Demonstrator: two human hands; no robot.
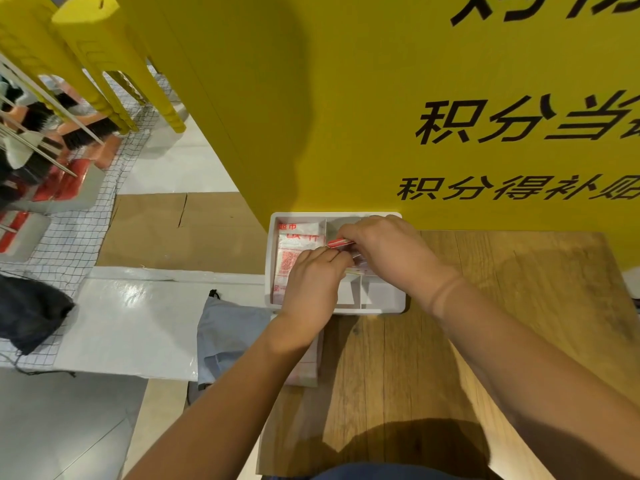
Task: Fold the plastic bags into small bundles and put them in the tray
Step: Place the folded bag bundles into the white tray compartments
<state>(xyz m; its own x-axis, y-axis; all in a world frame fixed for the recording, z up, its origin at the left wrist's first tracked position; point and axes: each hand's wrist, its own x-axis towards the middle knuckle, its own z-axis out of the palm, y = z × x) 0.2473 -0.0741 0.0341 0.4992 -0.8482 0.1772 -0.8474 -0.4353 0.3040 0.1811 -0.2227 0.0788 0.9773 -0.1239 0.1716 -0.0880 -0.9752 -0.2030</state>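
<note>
A white divided tray stands on the wooden table against the yellow board. Its left compartment holds folded white bags with red print. Both my hands are over the tray's middle. My right hand and my left hand together pinch a small folded bundle with red stripes above the middle compartment; most of that bundle is hidden under my fingers. Unfolded white and red plastic bags lie on the table's left edge, partly under my left forearm.
A yellow board with black characters rises right behind the tray. A grey cloth bag hangs off the table's left edge. On the floor at left lie cardboard, a white sheet, a dark bag and yellow stools.
</note>
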